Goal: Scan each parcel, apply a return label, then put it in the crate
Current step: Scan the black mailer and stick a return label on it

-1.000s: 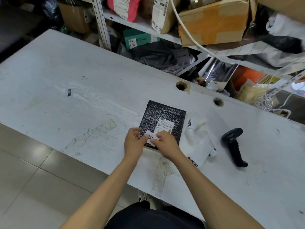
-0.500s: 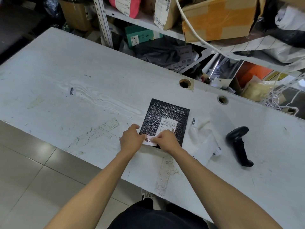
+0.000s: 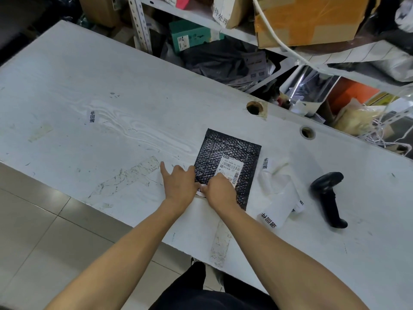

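Note:
A black bubble mailer parcel lies flat on the white table, with a white shipping label on its face. A small white return label sits at the parcel's near left corner, mostly hidden between my hands. My left hand rests on that corner with fingers spread, thumb on the parcel's left edge. Beside it, my right hand holds the return label down, its bent fingers over the label's right end and the shipping label's lower edge.
A black handheld scanner lies on the table to the right. Loose label sheets lie between it and the parcel. One stray sticker is stuck at far left. Two cable holes mark the back edge; cluttered shelves stand behind.
The return label went from held in the air by both hands down onto the parcel's near left corner. My left hand's fingers have spread out flat.

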Motion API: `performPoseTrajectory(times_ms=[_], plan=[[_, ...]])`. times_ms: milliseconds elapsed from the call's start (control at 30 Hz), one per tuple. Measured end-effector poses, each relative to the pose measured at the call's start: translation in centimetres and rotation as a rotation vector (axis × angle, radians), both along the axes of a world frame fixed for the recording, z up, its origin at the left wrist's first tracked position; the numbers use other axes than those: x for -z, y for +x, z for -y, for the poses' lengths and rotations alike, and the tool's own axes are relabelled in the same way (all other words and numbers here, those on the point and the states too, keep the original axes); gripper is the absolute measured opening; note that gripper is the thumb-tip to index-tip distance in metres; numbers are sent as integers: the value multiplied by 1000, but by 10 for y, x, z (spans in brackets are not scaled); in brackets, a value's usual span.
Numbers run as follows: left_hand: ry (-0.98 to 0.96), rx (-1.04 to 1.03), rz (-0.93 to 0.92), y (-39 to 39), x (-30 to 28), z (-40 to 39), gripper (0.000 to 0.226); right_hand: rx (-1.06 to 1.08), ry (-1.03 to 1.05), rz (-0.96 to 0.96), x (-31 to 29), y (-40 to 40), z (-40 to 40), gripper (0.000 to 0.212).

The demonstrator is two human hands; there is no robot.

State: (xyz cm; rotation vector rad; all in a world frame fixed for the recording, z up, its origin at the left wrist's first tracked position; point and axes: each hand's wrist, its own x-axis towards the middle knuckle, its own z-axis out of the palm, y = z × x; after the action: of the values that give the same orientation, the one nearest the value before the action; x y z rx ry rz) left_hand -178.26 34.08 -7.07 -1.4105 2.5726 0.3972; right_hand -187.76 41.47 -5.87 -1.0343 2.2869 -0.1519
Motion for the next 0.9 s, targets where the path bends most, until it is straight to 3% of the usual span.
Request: performPoseTrajectory(times_ms=[167,267,367,467,533,600,733,900], plan=[[-2,-77,144,9,-4,16,63,99,112,-39,-2,-17,2,48],[9,-53,105,7,0,17,66,213,132,-55,-5,-31,-6,63],[92,-1,-56,-3,0,13,65,314,140,-132,-6,-35,-15,101],[315,-33,-209,-18,-4,11,91,377,135,-70,-5,-34,-19,117],[521,-120,-363,-26,-11,8,103,439,52,25,-2,-35,-23,121],[665,-226,-522,-28,-17,7,101,542,-67,148,-1,-39,-28,123],[757,-279,-612,-14,-20,9,100,604,-145,254,-3,-47,-39,125],[873,-393,-827,8,-36,-4,93,522,-190,285,-10,-44,-64,119]])
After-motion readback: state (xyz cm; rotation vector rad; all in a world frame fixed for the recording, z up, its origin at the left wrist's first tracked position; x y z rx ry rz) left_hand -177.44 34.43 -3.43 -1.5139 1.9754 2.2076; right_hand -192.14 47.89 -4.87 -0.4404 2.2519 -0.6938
